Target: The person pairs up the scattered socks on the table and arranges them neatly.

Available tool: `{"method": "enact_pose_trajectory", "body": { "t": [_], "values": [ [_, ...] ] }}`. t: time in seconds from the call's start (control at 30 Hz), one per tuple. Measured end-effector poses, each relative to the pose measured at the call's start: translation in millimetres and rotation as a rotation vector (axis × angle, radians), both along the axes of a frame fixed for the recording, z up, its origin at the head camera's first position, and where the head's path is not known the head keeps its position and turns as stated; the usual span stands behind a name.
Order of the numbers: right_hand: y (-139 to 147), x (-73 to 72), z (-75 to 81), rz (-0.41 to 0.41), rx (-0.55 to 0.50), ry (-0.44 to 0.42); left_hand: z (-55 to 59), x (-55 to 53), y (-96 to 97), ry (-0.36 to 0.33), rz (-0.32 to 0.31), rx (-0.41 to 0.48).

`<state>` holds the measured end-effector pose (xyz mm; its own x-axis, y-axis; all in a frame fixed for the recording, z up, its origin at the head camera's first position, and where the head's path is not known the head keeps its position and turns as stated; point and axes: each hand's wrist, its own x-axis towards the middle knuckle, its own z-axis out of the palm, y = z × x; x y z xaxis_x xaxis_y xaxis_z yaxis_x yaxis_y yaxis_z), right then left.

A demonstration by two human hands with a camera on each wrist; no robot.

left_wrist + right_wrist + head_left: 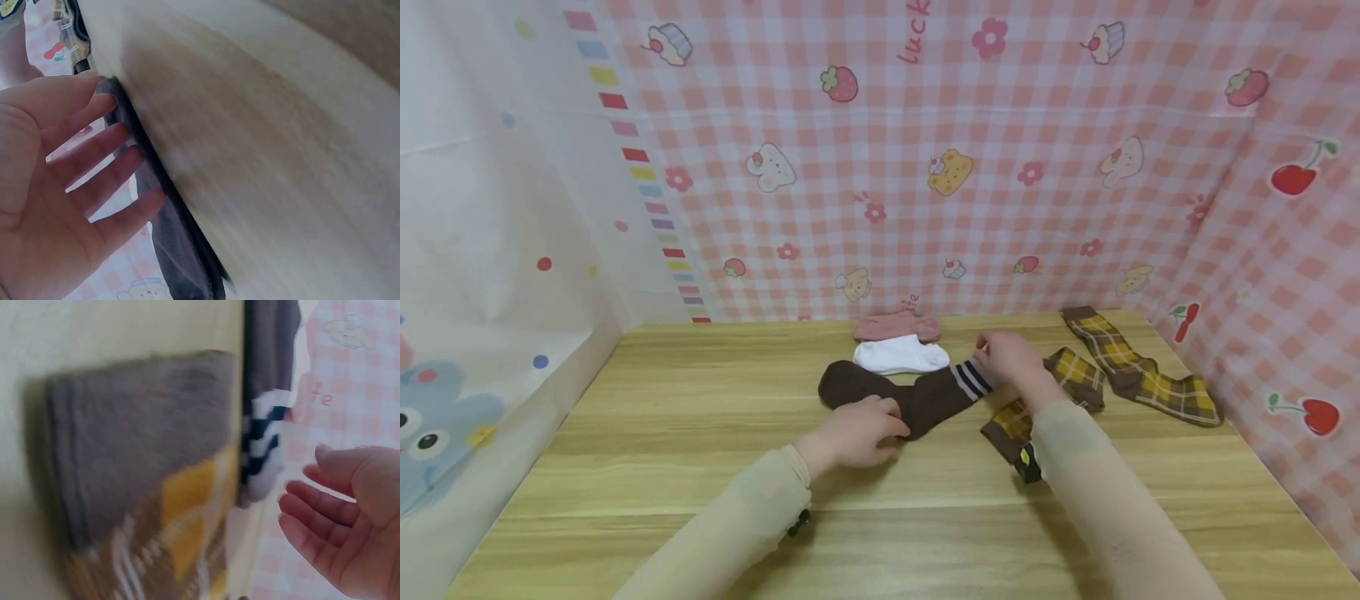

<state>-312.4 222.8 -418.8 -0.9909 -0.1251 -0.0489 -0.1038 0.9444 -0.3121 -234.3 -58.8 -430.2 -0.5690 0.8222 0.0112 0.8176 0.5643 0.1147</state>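
A dark brown sock (928, 402) with a striped cuff lies flat across the middle of the table. My left hand (859, 430) is at its near side; in the left wrist view the spread, gently bent fingertips (153, 203) reach the sock's edge without gripping it. Over at the cuff end is my right hand (1011, 360). The right wrist view shows its fingers loosely curved and holding nothing, beside the black-and-white striped cuff (265, 437). One yellow-and-brown plaid sock (1077, 379) lies partly hidden under the right forearm.
Just beyond the brown sock lie a white sock (901, 355) and a pink sock (891, 327), one behind the other. Another plaid sock (1150, 379) rests toward the table's right edge. Patterned cloth (887, 233) rises behind the wooden table (700, 467) and along both sides.
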Motion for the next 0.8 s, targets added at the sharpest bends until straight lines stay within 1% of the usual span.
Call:
{"method": "enact_pose_trajectory", "body": {
  "t": [0.13,0.27,0.37,0.57,0.7,0.8],
  "values": [
    [8.4,3.4,9.0,0.044,-0.054,0.039,2.7,-1.3,-1.6,-0.004,0.024,0.044],
    [18.7,8.4,16.3,0.085,-0.088,0.091,4.6,-3.8,-2.5,0.017,0.048,0.094],
    [25.3,13.0,20.4,0.109,-0.12,0.112,6.6,-5.0,-3.3,0.031,0.066,0.129],
    [36.2,26.3,27.5,0.153,-0.189,0.158,10.1,-4.7,-5.5,0.044,0.131,0.21],
    [42.9,37.1,31.3,0.178,-0.2,0.173,10.4,-5.1,-7.4,0.033,0.17,0.29],
    [48.6,45.5,33.0,0.166,-0.184,0.179,10.6,-5.4,-9.2,0.037,0.186,0.349]
  ]
}}
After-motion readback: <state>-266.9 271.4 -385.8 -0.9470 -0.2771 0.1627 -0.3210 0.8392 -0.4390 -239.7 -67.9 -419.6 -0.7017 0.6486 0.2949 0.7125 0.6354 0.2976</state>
